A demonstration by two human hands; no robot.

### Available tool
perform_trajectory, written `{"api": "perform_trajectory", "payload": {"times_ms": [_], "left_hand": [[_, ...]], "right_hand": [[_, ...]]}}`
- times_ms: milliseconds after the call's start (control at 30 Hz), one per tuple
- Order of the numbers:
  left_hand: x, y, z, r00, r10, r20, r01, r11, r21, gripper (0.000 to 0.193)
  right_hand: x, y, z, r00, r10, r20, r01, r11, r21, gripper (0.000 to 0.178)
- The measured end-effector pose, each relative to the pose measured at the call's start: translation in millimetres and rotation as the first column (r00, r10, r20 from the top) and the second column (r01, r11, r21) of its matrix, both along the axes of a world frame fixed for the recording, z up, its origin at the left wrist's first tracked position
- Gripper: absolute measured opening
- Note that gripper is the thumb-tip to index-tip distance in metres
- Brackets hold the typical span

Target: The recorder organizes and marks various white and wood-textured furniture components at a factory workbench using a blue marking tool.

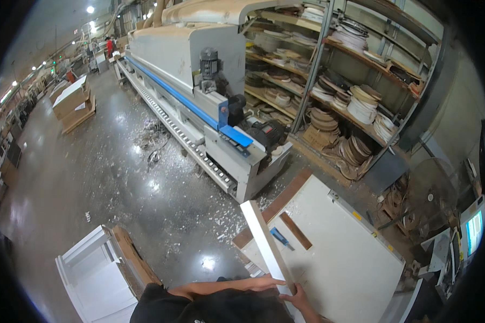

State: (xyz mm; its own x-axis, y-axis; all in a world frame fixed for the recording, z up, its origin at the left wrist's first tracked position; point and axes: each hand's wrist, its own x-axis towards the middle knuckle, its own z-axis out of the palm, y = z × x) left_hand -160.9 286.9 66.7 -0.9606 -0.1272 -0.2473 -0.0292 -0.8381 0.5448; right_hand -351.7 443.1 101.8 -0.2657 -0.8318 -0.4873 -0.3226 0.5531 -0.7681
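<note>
A long, narrow white board [265, 240] stretches away from my body, its far end sticking out past the left edge of the white worktable [342, 264]. My left hand [266, 282] holds the board from its left side near the close end. On the opposite side, my right hand [296, 296] grips it a little closer to me, thumb over the edge. Beside the board on the tabletop lie a blue-handled hand tool [281, 237] and a flat brown strip [296, 230]. The board's nearest end is partly hidden by my hands.
Beyond the table stands a long grey machine [221, 156] with a blue rail. Shelves [355, 54] of coiled edging are at the far right. White panels [99, 274] are stacked at the near left. Chips litter the floor [172, 215]. A lit screen [474, 232] and a fan [430, 196] stand right.
</note>
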Motion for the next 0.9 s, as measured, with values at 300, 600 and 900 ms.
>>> {"api": "perform_trajectory", "payload": {"times_ms": [300,600,900], "left_hand": [[28.9,23.2,20.1,0.964,0.208,0.167,-0.213,0.977,0.013,0.061],[59.8,-5.8,-0.4,0.913,0.28,0.298,-0.264,0.96,-0.093,0.059],[45.4,-12.4,22.4,0.887,0.287,0.361,-0.265,0.958,-0.111,0.069]], "right_hand": [[24.8,47.3,60.6,0.963,-0.143,0.23,0.131,0.989,0.068,0.094],[-5.8,188.2,60.3,0.934,-0.208,0.29,0.078,0.912,0.403,0.069],[-10.7,272.4,31.7,0.913,-0.315,0.259,0.221,0.916,0.334,0.085]]}}
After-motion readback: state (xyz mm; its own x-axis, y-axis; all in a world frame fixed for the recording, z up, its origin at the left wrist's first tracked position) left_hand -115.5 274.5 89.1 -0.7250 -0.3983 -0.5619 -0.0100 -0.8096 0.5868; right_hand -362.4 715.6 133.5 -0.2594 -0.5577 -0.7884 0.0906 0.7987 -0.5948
